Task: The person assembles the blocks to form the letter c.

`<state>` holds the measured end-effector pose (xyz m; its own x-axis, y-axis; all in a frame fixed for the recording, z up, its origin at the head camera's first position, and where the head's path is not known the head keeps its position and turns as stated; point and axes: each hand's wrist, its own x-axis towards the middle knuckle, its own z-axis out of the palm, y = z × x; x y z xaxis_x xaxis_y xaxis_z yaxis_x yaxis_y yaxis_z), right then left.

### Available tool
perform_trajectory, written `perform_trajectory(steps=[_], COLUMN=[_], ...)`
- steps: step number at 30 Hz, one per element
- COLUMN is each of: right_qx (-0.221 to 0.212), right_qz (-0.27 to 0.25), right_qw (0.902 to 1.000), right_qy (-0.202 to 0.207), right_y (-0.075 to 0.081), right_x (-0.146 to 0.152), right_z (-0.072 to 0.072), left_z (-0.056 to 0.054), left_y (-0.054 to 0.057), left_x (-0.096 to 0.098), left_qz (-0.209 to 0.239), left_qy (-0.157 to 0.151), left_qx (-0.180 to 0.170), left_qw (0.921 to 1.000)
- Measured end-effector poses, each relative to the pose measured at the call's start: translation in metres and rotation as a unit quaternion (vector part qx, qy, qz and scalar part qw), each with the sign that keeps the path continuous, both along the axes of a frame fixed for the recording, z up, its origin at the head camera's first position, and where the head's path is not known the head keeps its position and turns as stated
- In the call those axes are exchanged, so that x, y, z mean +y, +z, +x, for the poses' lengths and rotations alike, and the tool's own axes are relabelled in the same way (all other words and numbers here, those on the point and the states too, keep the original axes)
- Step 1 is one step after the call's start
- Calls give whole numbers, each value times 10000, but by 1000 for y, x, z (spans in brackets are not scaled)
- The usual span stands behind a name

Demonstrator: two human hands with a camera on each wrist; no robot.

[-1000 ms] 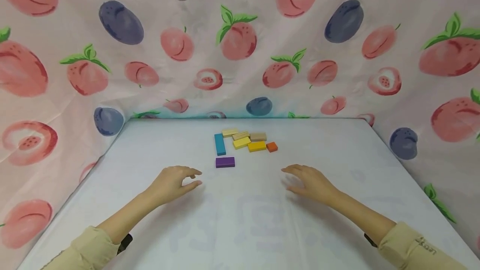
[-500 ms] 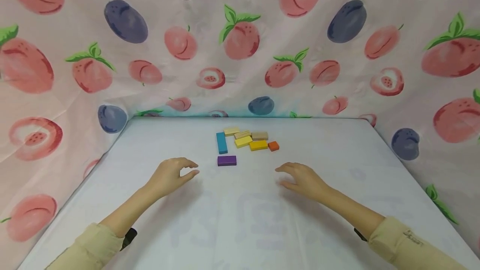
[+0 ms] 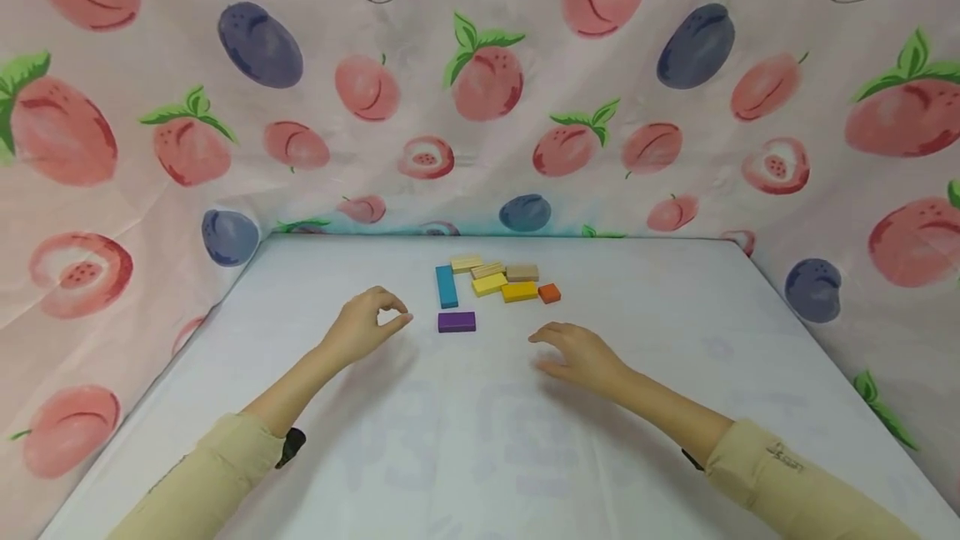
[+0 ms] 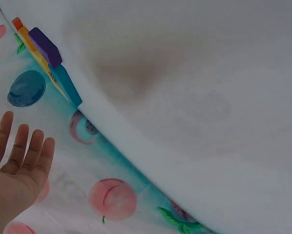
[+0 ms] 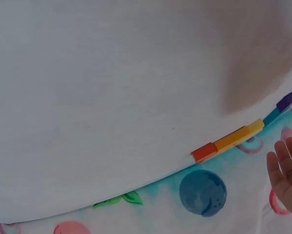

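Observation:
Several small wooden blocks lie together toward the back of the white table. A purple block is nearest the person, with a blue block just behind it. To their right are a light yellow block, a deeper yellow block and an orange block. Behind these sit plain wood blocks. My left hand hovers left of the purple block, fingers relaxed and holding nothing. To the right of that block my right hand hovers, also holding nothing, its fingers loosely bent.
A white cloth covers the table. Behind it and along both sides hangs a fruit-printed curtain. Dark straps show at the wrists below the rolled sleeves.
My left hand has moved forward and right, closer to the purple block. My right hand has shifted left. The blocks keep their arrangement; the head view has shifted slightly.

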<state>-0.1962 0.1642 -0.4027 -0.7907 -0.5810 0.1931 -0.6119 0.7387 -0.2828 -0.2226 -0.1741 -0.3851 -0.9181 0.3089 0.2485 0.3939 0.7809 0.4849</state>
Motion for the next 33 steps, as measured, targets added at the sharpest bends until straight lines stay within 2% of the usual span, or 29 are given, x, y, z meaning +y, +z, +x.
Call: perform_trajectory(steps=[4, 8, 14, 22, 33], right_qx=[-230, -537, -953, -982, -1232], right_qz=[6, 121, 165, -21, -447], right_qw=[9996, 9979, 9934, 9934, 9889], right_qy=[-190, -341, -613, -592, -692], right_y=[0, 1, 1, -2, -2], right_x=[-11, -23, -40, -57, -76], right_z=[-3, -8, -21, -34, -50], left_z=[-12, -24, -42, -66, -91], left_y=[-2, -3, -4, -11, -22], left_x=[9, 18, 33, 45, 51], left_qz=[382, 532, 344, 256, 730], left_qy=[130, 222, 270, 557, 1374], left_qx=[-162, -336, -706, -1166, -1589], left_qw=[9991, 9978, 9965, 9913, 9750])
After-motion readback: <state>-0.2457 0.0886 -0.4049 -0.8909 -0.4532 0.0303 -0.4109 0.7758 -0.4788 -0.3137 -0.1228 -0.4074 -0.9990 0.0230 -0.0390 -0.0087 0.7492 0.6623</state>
